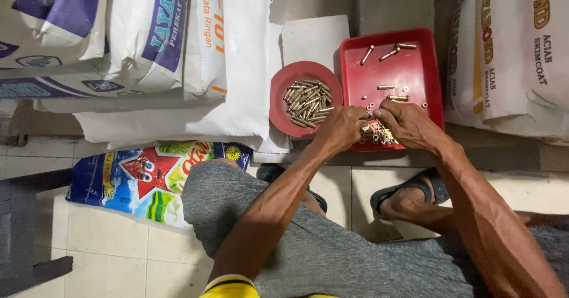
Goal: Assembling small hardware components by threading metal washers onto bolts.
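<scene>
Stacked sacks (148, 43): large white paper bags of building powder are lying at left, with more sacks (510, 55) standing at right; they are framing your work spot.

Printed plastic bag (148, 179): a colourful bag with a red star is lying on the tiled floor (101, 238) beside your knee.

Red square tray (427, 61): it is sitting on a pale slab between the sacks, carrying a few loose brass pins toward its far side and a small heap of short brass sleeves and rings (376, 133) at its near edge.

Red round plate (278, 99): it is resting just left of the tray, touching or nearly touching it, and holding a pile of finished-looking brass pieces (307, 102).

Left hand (342, 126) and right hand (406, 123): you are bringing them together over the tray's near edge, fingertips meeting right above the small heap. Both are pinching something small between them, apparently a brass part, though the piece itself is too small to make out.

Step in hand, as a judgement: you seem to be fitting one small brass part onto another. The next move is likely calling for a steady pinch and a short carry left to the plate.
</scene>
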